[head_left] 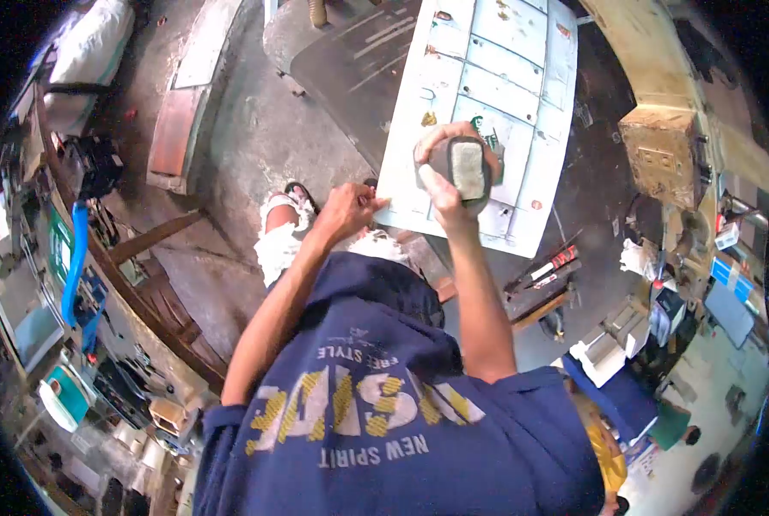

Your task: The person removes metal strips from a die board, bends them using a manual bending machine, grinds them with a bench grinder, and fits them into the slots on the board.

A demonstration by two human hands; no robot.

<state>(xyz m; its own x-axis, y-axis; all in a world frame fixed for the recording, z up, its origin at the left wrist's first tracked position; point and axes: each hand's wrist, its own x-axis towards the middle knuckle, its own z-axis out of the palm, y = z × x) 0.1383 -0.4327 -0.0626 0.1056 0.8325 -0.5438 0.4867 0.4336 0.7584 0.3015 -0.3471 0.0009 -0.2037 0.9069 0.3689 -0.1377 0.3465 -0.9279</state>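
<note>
A long white board [509, 107] with dark grid lines and a few brown stains lies in front of me, its near end close to my body. My right hand [443, 185] is wrapped round a dark block with a pale grey pad [468, 170], held over the board's lower part. Behind this hand a bit of green print shows on the board. At the board's near left corner is my left hand [354, 209], its fingers bent together at the edge; whatever they may grip is too small to name.
A dark table [350, 64] extends beneath the board. To the right stands a worn wooden box [659, 155]. On the left are a plank bench [178, 129] and a wooden frame with a blue strap [75, 262]. Part of another person [670, 426] shows at the lower right.
</note>
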